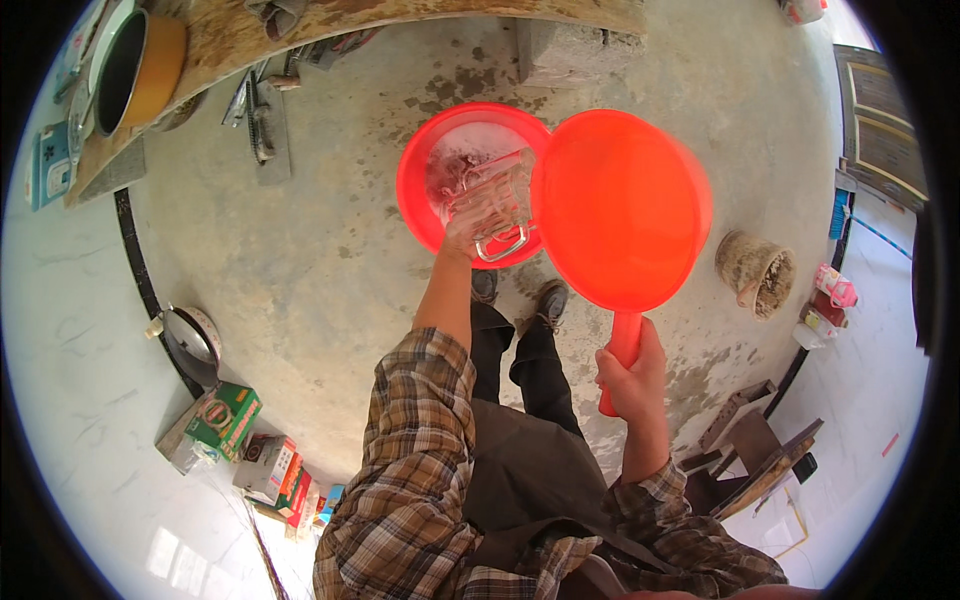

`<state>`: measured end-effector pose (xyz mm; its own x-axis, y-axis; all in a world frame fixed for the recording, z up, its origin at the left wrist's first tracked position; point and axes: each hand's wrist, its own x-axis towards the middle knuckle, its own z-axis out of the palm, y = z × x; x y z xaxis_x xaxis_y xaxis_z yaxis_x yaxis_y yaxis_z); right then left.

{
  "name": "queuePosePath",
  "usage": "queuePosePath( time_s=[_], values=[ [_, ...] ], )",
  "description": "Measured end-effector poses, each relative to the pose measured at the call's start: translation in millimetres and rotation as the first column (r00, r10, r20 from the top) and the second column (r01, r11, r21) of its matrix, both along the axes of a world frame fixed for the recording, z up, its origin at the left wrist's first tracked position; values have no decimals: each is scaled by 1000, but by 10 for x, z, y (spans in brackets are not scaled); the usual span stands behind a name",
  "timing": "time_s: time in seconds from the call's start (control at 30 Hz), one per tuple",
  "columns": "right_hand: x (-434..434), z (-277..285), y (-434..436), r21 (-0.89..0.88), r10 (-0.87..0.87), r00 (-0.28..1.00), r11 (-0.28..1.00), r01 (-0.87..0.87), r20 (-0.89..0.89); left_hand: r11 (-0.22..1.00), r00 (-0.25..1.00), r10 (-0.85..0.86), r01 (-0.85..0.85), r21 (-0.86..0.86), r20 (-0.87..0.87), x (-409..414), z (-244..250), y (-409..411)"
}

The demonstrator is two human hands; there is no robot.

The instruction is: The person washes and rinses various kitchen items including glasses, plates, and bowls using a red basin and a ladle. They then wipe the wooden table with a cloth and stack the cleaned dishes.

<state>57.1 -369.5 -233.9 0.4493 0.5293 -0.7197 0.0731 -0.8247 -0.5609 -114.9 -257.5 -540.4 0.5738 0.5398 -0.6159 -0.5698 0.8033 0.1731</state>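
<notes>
In my left hand (463, 231) are clear glass mugs (491, 199) with handles, tilted above a red plastic basin (411, 180) on the floor. Foamy water (480, 139) lies in the basin. My right hand (636, 371) grips the handle of a large red plastic dipper (622, 210), whose round bowl is raised at the right of the basin and overlaps its edge in view. The dipper's bowl stands close to the mouths of the mugs; whether they touch cannot be told. My fingers on the mugs are partly hidden.
A wooden bench (360, 16) spans the far side, with a yellow pot (154, 71) on it. A concrete block (562, 56) stands beneath its right part. A dirty bucket (750, 274) is at the right; cardboard boxes (225, 416) and a lidded pan (191, 341) line the left wall.
</notes>
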Motion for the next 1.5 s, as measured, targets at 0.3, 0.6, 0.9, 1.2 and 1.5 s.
queuePosePath(
  time_s=[0.3,0.6,0.9,1.2,1.5],
  values=[
    [-63,-124,79,16,-6,999,1000,5,52,939,937,334,-321,-123,107,29,39,-94],
    [2,-206,87,-50,-109,994,993,108,-25,856,774,513,-433,-281,371,-60,-84,-255],
    [-85,7,132,-36,-21,1000,999,21,0,950,942,295,-308,-58,-159,-15,327,-117],
    [-141,-68,18,-61,146,983,988,-140,111,952,958,286,-278,-131,38,-98,-132,-227],
    [-52,11,-67,-44,54,996,998,-51,68,963,963,267,-268,-31,-38,-127,108,-207]
  ],
)
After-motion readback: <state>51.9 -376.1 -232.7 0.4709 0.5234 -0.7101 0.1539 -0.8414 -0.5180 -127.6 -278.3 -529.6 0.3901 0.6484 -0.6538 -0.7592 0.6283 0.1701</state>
